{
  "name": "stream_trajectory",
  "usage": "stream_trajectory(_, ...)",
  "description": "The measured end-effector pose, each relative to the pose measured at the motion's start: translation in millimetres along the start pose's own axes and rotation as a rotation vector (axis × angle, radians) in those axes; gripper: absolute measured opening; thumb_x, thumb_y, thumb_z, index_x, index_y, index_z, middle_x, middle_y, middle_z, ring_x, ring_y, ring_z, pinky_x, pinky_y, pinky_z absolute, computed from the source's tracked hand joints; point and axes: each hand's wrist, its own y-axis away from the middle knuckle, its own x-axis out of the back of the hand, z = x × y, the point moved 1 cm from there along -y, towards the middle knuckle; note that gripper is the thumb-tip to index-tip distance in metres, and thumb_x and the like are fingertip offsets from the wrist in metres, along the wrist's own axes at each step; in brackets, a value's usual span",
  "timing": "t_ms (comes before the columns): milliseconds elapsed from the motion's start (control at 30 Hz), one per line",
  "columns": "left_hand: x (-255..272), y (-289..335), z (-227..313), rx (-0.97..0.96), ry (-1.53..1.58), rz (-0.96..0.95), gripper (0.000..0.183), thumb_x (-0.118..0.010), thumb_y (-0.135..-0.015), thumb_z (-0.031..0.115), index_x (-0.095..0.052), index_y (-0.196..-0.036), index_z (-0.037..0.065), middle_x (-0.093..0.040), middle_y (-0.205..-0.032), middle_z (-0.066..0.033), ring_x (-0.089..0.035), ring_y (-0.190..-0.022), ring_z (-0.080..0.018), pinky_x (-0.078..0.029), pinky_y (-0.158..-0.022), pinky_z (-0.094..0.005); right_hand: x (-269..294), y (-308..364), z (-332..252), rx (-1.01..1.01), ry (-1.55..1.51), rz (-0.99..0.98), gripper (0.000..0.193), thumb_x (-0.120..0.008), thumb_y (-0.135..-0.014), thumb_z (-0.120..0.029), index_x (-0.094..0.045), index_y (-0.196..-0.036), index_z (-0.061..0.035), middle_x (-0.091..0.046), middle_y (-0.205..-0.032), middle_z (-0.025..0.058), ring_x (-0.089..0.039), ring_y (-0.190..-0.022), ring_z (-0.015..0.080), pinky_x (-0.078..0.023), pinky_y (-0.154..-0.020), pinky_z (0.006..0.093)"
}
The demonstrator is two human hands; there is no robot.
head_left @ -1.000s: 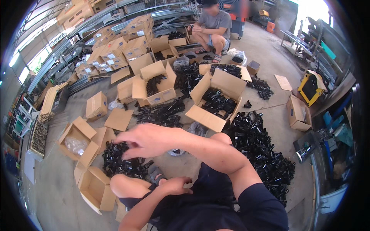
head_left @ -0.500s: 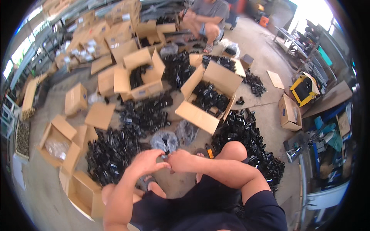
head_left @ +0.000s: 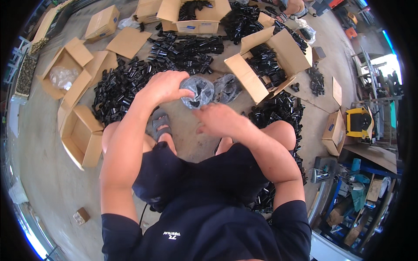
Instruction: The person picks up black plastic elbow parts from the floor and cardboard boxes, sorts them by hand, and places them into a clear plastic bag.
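Note:
My left hand [head_left: 167, 88] hangs at the left edge of a clear plastic bag [head_left: 205, 89] with dark pieces showing in it. Its thumb and fingers are apart, and I make out nothing between them. Just below the bag, my right hand [head_left: 220, 121] has its index finger stretched toward the bag and its thumb apart; no held thing shows. A second clear bag [head_left: 227, 88] lies to the right of the first, with dark parts inside. A heap of small black plastic-looking parts [head_left: 117, 89] spreads left of my hands, and another heap [head_left: 278, 111] lies to the right.
An open carton [head_left: 244, 71] full of black parts stands ahead right, and another [head_left: 198, 27] farther off. Open cartons [head_left: 80, 135] sit at the left. A yellow-framed item [head_left: 359, 122] and a cluttered blue shelf [head_left: 337, 191] are at the right. Part of another person [head_left: 294, 6] shows at the far edge.
The view has tilted down toward my body. My hands, close together before, have moved apart, the right one opening away from the left.

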Motion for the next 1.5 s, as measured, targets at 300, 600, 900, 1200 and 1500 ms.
stream_trajectory(300,8,61,23,0.014,0.112,-0.019,0.06,-0.078,-0.085,0.042,-0.062,-0.126,0.002,-0.069,-0.12,-0.0215,-0.066,-0.112,-0.0354,-0.052,-0.095,-0.0404,58,57,5,-0.194,-0.236,0.315,0.057,-0.07,-0.089,-0.035,-0.057,-0.134,-0.0023,-0.067,-0.119,0.0229,-0.063,-0.112,0.0393,-0.05,-0.096,0.0458)
stream_trajectory(600,50,133,0,0.124,0.296,0.064,0.058,-0.077,-0.087,0.03,-0.058,-0.134,0.001,-0.067,-0.126,-0.0176,-0.064,-0.116,-0.0271,-0.05,-0.101,-0.0385,100,152,27,-0.294,-0.333,0.338,0.058,-0.07,-0.091,-0.034,-0.057,-0.135,0.0003,-0.069,-0.111,0.0235,-0.068,-0.1,0.0348,-0.053,-0.088,0.0414)
stream_trajectory(900,54,90,-50,0.167,0.411,-0.061,0.052,-0.077,-0.09,0.02,-0.058,-0.134,-0.001,-0.067,-0.124,-0.0149,-0.063,-0.113,-0.0204,-0.051,-0.099,-0.0354,96,145,103,-0.514,-0.453,0.212,0.049,-0.069,-0.094,-0.025,-0.056,-0.136,-0.0013,-0.072,-0.102,0.0125,-0.068,-0.09,0.0194,-0.054,-0.084,0.0346)
stream_trajectory(1200,-21,-38,-137,0.127,0.434,-0.303,0.048,-0.075,-0.091,0.027,-0.062,-0.126,-0.002,-0.071,-0.114,-0.0175,-0.068,-0.105,-0.025,-0.053,-0.094,-0.0364,32,10,199,-0.372,-0.404,-0.061,0.048,-0.069,-0.091,-0.037,-0.065,-0.123,-0.002,-0.073,-0.102,0.0198,-0.069,-0.096,0.0362,-0.053,-0.086,0.0428)
stream_trajectory(1500,-130,-121,-211,0.186,0.082,-0.497,0.05,-0.075,-0.086,0.041,-0.067,-0.119,0.005,-0.071,-0.105,-0.0191,-0.069,-0.102,-0.0354,-0.054,-0.086,-0.0432,-100,-122,229,-0.106,-0.237,-0.452,0.023,-0.064,-0.089,-0.023,-0.075,-0.094,-0.0029,-0.072,-0.097,0.0202,-0.07,-0.094,0.0392,-0.055,-0.083,0.0484)
